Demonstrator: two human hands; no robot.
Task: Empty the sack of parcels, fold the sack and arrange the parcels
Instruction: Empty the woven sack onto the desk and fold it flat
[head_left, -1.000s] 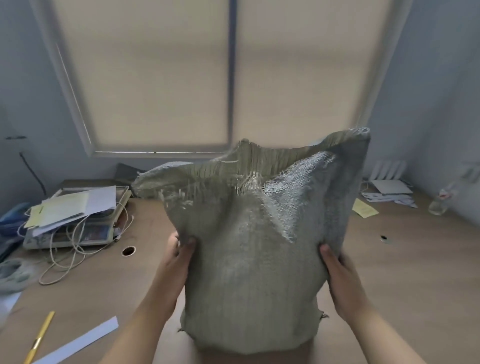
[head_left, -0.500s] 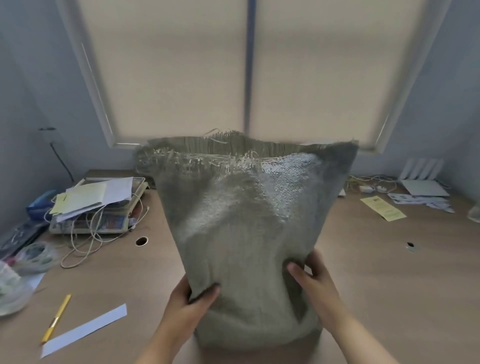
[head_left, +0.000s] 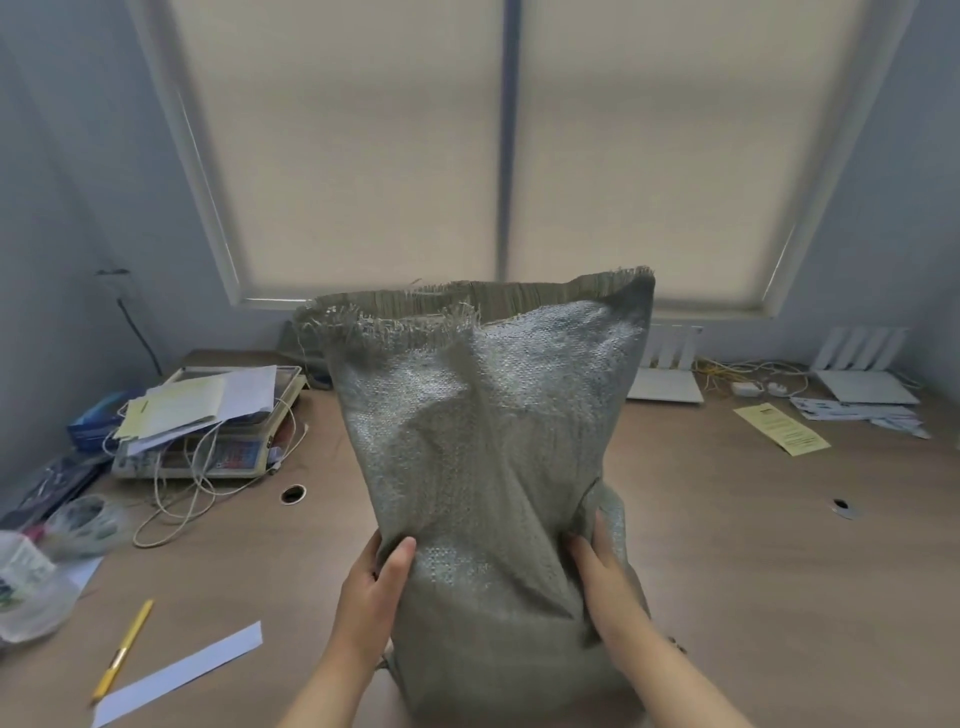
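On the desk (head_left: 727, 545), both hands, left hand (head_left: 371, 587) and right hand (head_left: 605, 582), grip the upright sack (head_left: 483, 441).

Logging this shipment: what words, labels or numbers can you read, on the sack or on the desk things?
Nothing can be quoted.
On the sack: no print shows.
On the yellow leaflet: dark print, too blurred to read.
On the papers: faint lines, too small.
On the scale: coloured panel, blurred.
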